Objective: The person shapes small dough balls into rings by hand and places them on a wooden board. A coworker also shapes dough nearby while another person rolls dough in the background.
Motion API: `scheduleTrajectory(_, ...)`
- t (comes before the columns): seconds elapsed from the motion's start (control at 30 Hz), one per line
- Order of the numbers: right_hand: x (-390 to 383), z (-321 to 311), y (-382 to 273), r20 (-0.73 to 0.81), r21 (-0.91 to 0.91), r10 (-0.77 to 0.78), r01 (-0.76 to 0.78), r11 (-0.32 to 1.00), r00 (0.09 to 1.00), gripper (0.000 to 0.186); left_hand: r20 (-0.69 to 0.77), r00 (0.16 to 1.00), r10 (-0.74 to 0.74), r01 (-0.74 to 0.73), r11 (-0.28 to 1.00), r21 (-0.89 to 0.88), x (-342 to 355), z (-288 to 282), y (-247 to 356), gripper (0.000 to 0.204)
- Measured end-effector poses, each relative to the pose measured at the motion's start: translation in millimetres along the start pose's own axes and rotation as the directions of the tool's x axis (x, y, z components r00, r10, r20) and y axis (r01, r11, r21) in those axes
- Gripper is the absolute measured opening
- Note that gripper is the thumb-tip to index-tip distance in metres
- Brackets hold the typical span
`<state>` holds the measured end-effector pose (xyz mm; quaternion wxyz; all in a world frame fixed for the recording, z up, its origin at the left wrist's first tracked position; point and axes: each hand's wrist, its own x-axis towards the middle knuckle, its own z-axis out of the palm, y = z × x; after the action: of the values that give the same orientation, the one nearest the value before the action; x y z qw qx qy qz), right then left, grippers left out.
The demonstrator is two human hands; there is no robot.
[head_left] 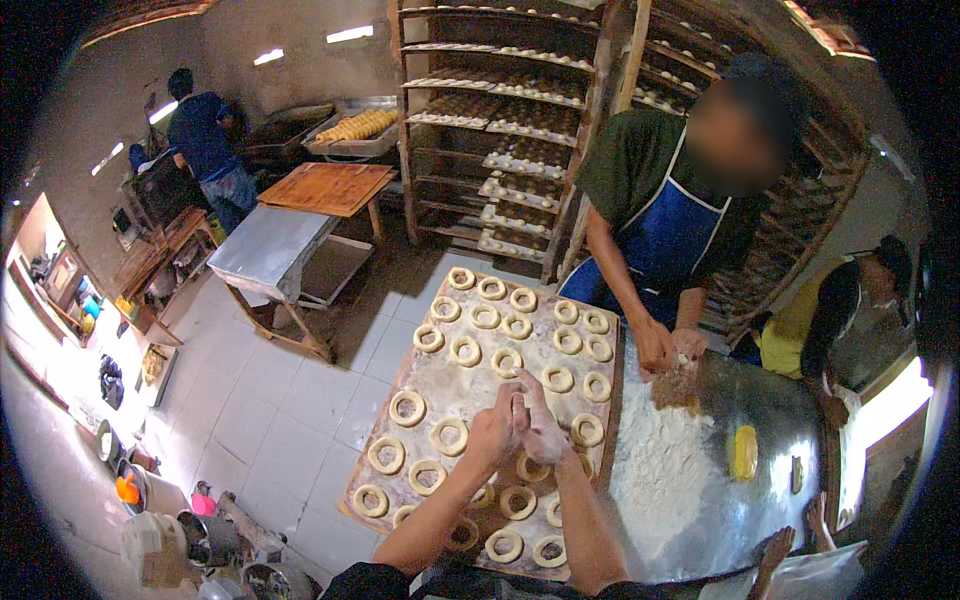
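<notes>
My left hand and my right hand are pressed together above a floured wooden board. The left fingers are curled against the right palm. The right fingers are closed and point away from me. Whatever lies between the palms, if anything, is hidden. Rings of pale dough lie in loose rows on the board, with one dough ring just beyond my fingertips and another dough ring left of my wrists. My forearms cover some of the nearer rings.
A metal-topped table with a flour heap and a yellow piece adjoins the board's right side. Across it a person in a blue apron handles dough. Racks of trays stand behind. Buckets and pots sit at lower left.
</notes>
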<state>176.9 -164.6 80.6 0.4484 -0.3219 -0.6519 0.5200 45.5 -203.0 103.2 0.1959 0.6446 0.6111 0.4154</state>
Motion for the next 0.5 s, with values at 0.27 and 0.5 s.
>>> scheduleTrajectory(0.27,23,9,3,0.023,-0.135,0.059,-0.056,0.989,0.998,0.068,0.071,0.988,-0.135,0.144,0.98,-0.138,22,3,-24,0.033)
scheduleTrajectory(0.5,60,18,-18,-0.343,-0.67,0.329,-0.474,0.572,0.88,0.085,0.067,0.947,-0.315,0.284,0.916,0.284,69,1,-57,0.057)
